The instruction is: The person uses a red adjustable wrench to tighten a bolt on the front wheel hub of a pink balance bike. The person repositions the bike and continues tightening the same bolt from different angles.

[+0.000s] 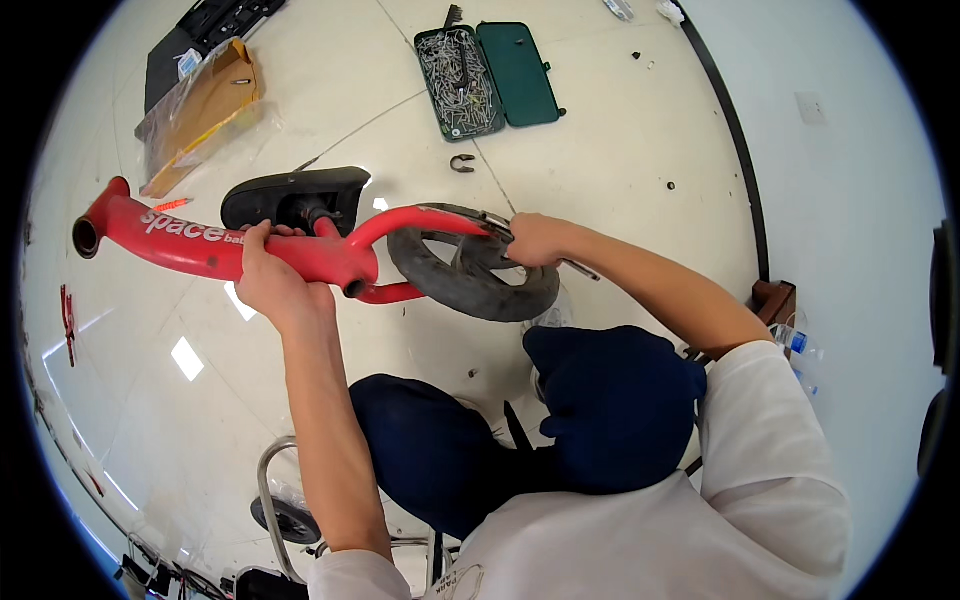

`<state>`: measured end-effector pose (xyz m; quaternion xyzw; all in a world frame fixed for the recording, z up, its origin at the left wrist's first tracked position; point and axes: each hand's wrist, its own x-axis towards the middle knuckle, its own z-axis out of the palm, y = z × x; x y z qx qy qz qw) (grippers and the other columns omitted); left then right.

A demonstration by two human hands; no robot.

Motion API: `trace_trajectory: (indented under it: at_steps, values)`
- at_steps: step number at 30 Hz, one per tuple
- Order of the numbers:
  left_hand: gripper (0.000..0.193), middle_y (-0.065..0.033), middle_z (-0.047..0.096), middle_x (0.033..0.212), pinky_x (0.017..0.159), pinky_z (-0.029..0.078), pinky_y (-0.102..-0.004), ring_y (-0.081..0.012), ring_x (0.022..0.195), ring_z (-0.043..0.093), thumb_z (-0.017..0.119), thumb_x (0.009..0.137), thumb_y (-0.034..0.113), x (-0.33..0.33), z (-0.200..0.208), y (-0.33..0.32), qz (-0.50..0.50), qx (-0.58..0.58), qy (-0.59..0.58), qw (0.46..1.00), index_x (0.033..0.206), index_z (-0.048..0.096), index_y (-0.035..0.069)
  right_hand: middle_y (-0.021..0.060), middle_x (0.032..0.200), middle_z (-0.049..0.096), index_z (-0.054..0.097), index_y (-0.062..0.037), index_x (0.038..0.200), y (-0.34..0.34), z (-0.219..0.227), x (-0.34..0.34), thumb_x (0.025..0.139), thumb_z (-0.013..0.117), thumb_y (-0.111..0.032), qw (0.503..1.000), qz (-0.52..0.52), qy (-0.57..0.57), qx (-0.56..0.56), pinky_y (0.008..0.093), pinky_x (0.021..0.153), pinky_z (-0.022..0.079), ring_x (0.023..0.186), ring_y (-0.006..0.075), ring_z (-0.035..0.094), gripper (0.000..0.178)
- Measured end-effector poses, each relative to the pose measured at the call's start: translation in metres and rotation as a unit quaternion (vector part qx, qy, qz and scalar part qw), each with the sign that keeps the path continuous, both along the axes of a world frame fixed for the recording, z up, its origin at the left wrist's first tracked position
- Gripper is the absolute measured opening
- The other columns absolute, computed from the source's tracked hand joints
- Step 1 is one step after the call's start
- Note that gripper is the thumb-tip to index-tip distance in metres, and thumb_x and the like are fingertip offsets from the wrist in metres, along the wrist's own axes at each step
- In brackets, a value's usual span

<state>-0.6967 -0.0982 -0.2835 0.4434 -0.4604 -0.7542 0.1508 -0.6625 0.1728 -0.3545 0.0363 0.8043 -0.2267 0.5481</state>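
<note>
The left hand (268,275) is clasped around the thick tube of a red bike frame (330,260), with the thumb on the upper side; the right hand (540,240) is closed around a slim metal tool (581,269), whose one end comes out behind the wrist, while its other end seems to be at the end of the curved red tube, near the black wheel (490,296); whether the tool really sits on a fastener there, I cannot tell, because the fingers cover it. The frame lies across in front of the person, above the navy-clad knees (620,400), and the black saddle (260,203) is at its far side. In my judgement the main risk is slipping: if the tool is badly seated, it could jump off under force and the knuckles could hit the tyre; if the left hand alone resists the turning, the frame could twist in it. Further out, a dark C-shaped clip (462,164) lies on the floor (620,150), just beside a green case (522,75) which stands open, full of loose screws (458,85); a swinging frame might knock this case and scatter them; a small nut-like piece (473,373) near the knees could easily be lost.
</note>
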Motion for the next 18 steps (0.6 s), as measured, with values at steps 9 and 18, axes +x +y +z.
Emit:
trace_trajectory:
  at_steps: [9, 18]
  values:
    - [0.012, -0.0083, 0.053, 0.078, 0.064, 0.054, -0.0389, -0.0187, 0.069, 0.054, 0.058, 0.087, 0.0, 0.021, 0.004, -0.003, 0.001, 0.028, 0.024, 0.999, 0.096, 0.05, 0.001, 0.0062, 0.056, 0.044, 0.044, -0.0033, 0.068, -0.001, -0.018, 0.016, 0.087, 0.046, -0.011, 0.927, -0.33, -0.174, -0.03, 0.0329, 0.037, 0.03, 0.041, 0.0158, 0.039, 0.02]
    - [0.014, -0.0095, 0.053, 0.079, 0.065, 0.058, -0.0421, -0.0192, 0.069, 0.055, 0.059, 0.085, -0.001, 0.039, 0.006, -0.002, -0.023, 0.013, 0.086, 0.996, 0.095, 0.048, 0.0, 0.0069, 0.058, 0.042, 0.051, 0.0001, 0.077, -0.001, -0.002, -0.004, 0.087, 0.044, -0.009, 0.975, -0.129, -0.179, -0.011, 0.0346, 0.045, 0.034, 0.048, 0.0168, 0.041, 0.015]
